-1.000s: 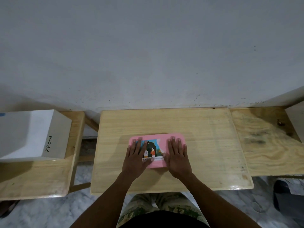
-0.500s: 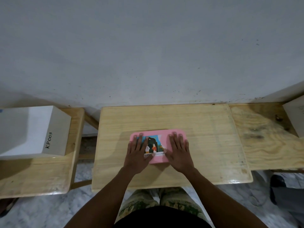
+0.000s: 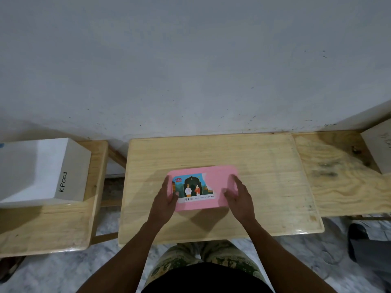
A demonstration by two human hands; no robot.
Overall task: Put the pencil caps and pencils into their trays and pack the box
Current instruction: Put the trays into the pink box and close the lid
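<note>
Wooden table point(image 3: 264, 166) carries the closed pink box point(image 3: 213, 182); left hand point(image 3: 167, 197) and right hand point(image 3: 240, 194) clasp its ends, fingers spread.

Bare forearms, black top point(image 3: 203, 280), green-patterned camouflage trousers point(image 3: 175, 259).

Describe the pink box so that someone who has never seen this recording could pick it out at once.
Start at the middle wooden table against the grey wall. The pink box lies flat near its front centre, between the left hand and the right hand, which flank its short ends. It is the only pink thing in view and carries a picture label of two figures, unlike the plain white box marked KP003 on the table to the left.
</note>
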